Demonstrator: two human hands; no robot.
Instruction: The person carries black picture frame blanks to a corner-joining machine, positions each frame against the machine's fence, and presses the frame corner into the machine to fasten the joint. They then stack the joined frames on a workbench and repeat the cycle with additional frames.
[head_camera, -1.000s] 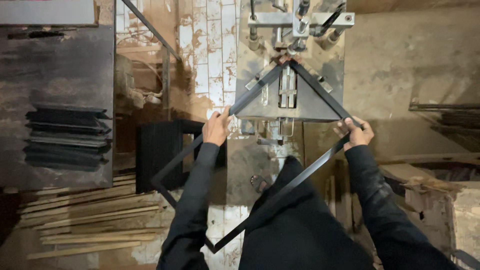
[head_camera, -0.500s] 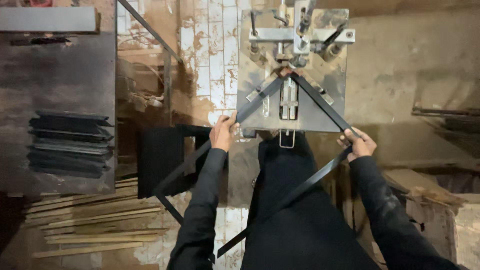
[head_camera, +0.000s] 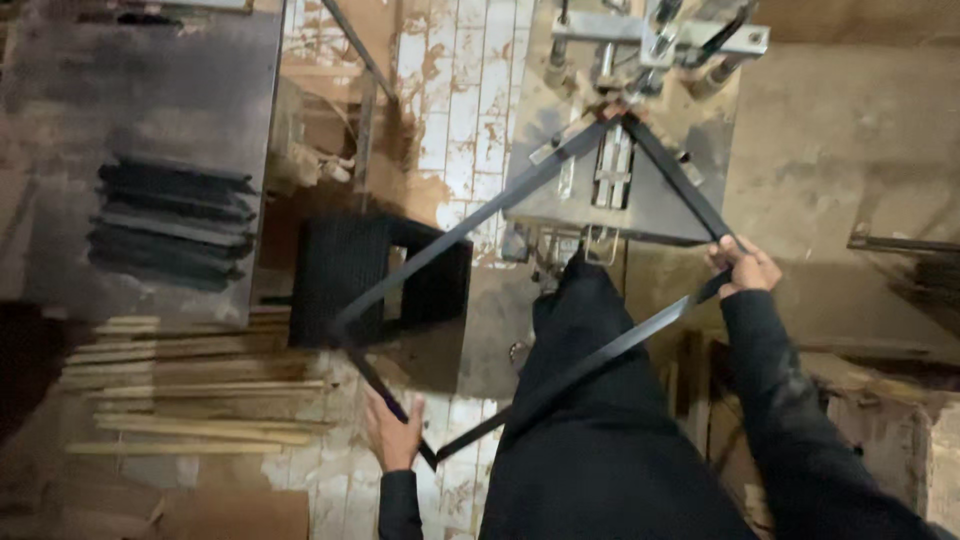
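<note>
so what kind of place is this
Most likely a picture-framing or joinery workshop. Both hands, left and right, hold a large dark frame with one corner at a metal corner-joining machine, and wooden strips lie stacked on the floor.

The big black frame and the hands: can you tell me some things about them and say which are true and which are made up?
1. The right hand grips the black frame at a corner. True.
2. The left hand rests on the metal machine. False: it holds the frame's lower bar, away from the machine.
3. One frame corner sits under the machine's clamp. True.
4. The wooden sticks lie on the machine table. False: they lie on the floor at the left.
</note>
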